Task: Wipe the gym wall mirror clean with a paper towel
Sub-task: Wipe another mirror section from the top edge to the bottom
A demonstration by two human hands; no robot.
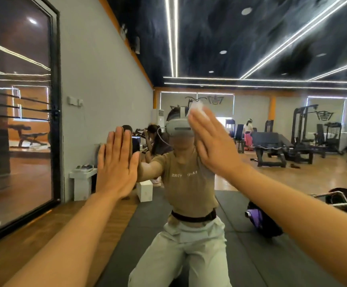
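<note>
While both hands lie flat on the mirror [251, 48], the right hand [212, 141] presses a paper towel [197, 107]; mirrored shirt lettering seems illegible.

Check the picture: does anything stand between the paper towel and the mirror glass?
Nothing visible does. The right hand presses the paper towel flat against the mirror; the left hand rests on bare glass.

Towel [198, 107] on mirror [272, 162] — seemingly; left hand [116, 162] beside.
</note>
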